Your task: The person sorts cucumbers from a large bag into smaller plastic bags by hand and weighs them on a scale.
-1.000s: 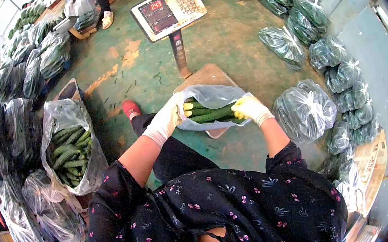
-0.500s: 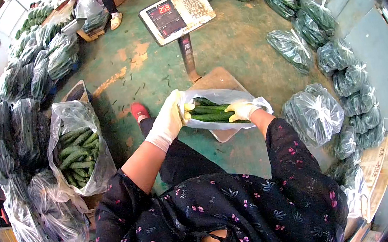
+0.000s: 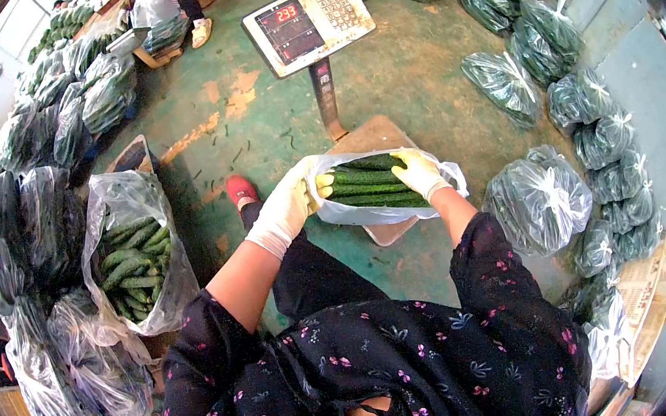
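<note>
ctr of view: clear bag lies on its side over the scale plate, mouth open twd the person; can't tell if plate bears its full wt. inside, several dk green cukes side by side, running approx 9 to 3 o'clock. left hand, gloved, is closed narrow on bag's 9 o'clock end, thumb inside the rim, fingertips nr the cuke ends. right hand, also gloved, is at the 3 o'clock end, fingers bent over the top cukes; can't tell if it grips any or just presses. scale display up at 12 on its post, red digits lit, look like 233, decimal pt unclear. at 9, big open bag w/ loose curvy cukes, filled bags packed just beyond it. at 3, round tied bag on green floor; lone tied bag at 2, more tied bags stacked along the wall. red shoe nr 10, co-worker's foot at 11.
</note>
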Demonstrator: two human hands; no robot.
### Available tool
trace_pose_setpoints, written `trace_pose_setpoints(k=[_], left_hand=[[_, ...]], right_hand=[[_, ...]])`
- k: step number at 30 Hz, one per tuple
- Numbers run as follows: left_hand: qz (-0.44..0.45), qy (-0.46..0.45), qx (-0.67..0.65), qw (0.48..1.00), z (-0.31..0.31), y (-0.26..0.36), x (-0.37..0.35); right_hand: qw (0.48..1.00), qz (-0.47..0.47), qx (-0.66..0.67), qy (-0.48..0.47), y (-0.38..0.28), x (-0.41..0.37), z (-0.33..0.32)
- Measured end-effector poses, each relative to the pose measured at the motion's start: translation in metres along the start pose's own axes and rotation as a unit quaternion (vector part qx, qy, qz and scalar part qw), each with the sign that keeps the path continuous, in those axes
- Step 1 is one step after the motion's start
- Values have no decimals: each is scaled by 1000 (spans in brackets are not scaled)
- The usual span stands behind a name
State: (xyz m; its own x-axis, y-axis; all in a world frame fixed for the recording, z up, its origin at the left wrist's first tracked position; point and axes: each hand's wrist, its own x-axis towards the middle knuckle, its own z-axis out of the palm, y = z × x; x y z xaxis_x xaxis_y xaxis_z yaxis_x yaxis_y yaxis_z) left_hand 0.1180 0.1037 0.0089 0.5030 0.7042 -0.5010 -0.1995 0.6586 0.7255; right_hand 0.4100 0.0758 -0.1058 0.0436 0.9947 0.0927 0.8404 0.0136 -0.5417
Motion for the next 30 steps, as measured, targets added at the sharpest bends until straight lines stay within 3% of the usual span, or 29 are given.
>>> trace_pose_setpoints(k=[2,4,8,9,12,23,30], left_hand=[[-23,28,24,999,-2,-8,-2],[-13,17,-17,1000,-10,-26,7],[16,-28,30,999,-11,-39,7],[36,-32,25,999,-9,-42,7],[-19,-11,37,999,-7,-42,2],[42,32,9,999,-13,-60,-10],[89,30,37,995,-21,-71,-6]], right_hand=[[999,15,-1,-33,3,-5,-6],[990,115,52,-69,14,-16,-9],[966,137,213,-47,41,-48,6],[969,148,186,-66,33,-54,-1],[967,169,167,-89,18,-69,-4],[971,119,169,-120,-45,-74,-22],[976,67,180,-103,-45,-66,-18]])
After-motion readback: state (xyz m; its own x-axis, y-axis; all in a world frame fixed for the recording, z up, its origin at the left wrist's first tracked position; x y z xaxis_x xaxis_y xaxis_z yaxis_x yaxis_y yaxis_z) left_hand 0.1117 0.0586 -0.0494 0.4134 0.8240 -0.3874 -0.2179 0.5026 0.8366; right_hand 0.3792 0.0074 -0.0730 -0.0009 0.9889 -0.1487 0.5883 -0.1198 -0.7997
